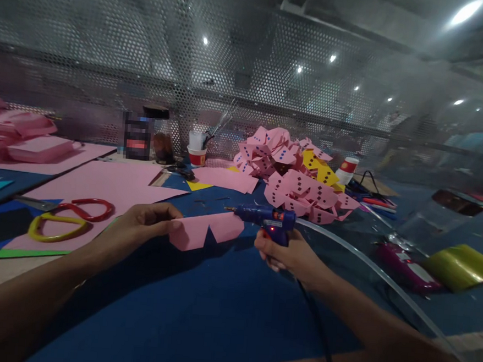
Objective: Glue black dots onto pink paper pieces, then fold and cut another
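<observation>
A notched pink paper strip (194,232) is pinched in the left hand (145,224); right of that grip, a blue plastic glue gun (259,213) is clasped by the right hand (289,257).

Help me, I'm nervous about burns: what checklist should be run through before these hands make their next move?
1. Left hand gripping the pink paper piece: ok, at its left end.
2. Right hand holding the glue gun by its handle: ok.
3. Red light lit on the gun: ok.
4. Clear glue stick in the back: ok.
5. Left fingers apart from the nozzle: ok.
6. Nozzle hot enough: cannot tell.
</observation>
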`<state>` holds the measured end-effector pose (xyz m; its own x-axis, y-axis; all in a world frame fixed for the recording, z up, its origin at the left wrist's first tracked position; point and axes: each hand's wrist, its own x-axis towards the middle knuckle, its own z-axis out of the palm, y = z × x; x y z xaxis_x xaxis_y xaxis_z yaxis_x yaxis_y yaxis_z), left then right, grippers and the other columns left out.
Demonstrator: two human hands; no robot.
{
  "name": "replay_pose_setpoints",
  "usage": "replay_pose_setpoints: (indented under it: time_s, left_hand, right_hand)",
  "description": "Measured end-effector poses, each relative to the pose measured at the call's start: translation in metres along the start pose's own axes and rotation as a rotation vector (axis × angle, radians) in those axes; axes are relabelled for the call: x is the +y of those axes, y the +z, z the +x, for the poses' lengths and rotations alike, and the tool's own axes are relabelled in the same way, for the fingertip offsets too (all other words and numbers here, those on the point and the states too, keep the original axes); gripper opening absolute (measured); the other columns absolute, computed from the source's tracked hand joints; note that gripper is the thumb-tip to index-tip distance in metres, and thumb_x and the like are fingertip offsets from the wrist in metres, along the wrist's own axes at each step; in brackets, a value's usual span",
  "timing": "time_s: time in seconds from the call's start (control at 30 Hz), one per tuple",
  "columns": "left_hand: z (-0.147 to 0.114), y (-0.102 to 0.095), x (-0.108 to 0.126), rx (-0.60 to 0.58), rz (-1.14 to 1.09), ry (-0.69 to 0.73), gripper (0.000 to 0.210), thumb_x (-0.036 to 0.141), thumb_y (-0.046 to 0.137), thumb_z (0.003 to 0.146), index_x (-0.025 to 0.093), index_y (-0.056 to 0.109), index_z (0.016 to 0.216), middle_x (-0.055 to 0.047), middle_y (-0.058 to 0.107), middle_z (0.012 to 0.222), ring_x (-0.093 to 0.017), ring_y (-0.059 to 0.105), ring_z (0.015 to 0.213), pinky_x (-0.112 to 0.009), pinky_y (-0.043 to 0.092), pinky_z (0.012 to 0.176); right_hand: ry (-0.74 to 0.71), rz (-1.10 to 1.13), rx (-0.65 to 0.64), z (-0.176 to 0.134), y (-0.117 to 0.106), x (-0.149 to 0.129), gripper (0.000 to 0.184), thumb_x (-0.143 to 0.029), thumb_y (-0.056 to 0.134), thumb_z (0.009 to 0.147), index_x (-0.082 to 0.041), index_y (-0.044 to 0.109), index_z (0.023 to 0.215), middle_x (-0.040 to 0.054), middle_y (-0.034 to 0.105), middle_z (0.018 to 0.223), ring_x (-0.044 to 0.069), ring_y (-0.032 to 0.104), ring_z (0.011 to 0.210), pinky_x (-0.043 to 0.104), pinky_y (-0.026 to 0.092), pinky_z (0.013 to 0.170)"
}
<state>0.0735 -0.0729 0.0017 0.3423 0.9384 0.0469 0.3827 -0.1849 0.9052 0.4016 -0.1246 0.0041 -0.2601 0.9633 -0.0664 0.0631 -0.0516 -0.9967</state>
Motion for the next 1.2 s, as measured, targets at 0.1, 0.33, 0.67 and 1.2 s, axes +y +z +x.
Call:
replay_pose_setpoints:
  time_s: [0.1, 0.33, 0.67, 1.2]
  left_hand:
    - [0.003, -0.003, -0.008, -0.014, 0.016, 0.004, 0.025, 0.049, 0.073, 0.089, 0.023, 0.074, 0.089, 0.001, 0.071, 0.083, -0.017, 0.063, 0.081, -0.025, 0.047, 0.075]
    - [-0.002, 0.002, -0.002, -0.012, 0.088, -0.006, 0.031, 0.054, 0.071, 0.086, 0.023, 0.073, 0.085, -0.001, 0.071, 0.083, -0.02, 0.063, 0.08, -0.027, 0.048, 0.071]
    - [-0.016, -0.004, 0.003, -0.06, 0.172, -0.015, 0.033, 0.056, 0.069, 0.088, 0.024, 0.074, 0.083, 0.0, 0.071, 0.08, -0.02, 0.062, 0.077, -0.025, 0.045, 0.068]
    - [-0.035, 0.003, -0.016, -0.075, 0.166, 0.0, 0.035, 0.054, 0.057, 0.095, 0.025, 0.072, 0.081, -0.002, 0.071, 0.076, -0.021, 0.064, 0.073, -0.029, 0.045, 0.064]
  right_hand:
    - [0.031, 0.037, -0.04, -0.004, 0.0, -0.008, 0.04, -0.05, 0.086, 0.075, -0.018, 0.063, 0.084, -0.0045, 0.06, 0.066, 0.004, 0.036, 0.044, 0.022, 0.038, 0.046]
    - [0.029, 0.106, -0.082, 0.0, -0.001, -0.007, 0.042, -0.051, 0.084, 0.078, -0.018, 0.06, 0.078, -0.0047, 0.059, 0.068, 0.003, 0.033, 0.044, 0.021, 0.037, 0.046]
    - [0.055, 0.034, -0.079, 0.03, -0.001, -0.026, 0.042, -0.05, 0.086, 0.079, -0.016, 0.061, 0.084, -0.0033, 0.06, 0.07, 0.002, 0.033, 0.045, 0.019, 0.027, 0.043]
    - [0.176, -0.221, -0.115, 0.086, 0.012, -0.013, 0.035, -0.049, 0.081, 0.083, -0.018, 0.066, 0.084, -0.0034, 0.06, 0.064, 0.005, 0.04, 0.044, 0.021, 0.028, 0.042]
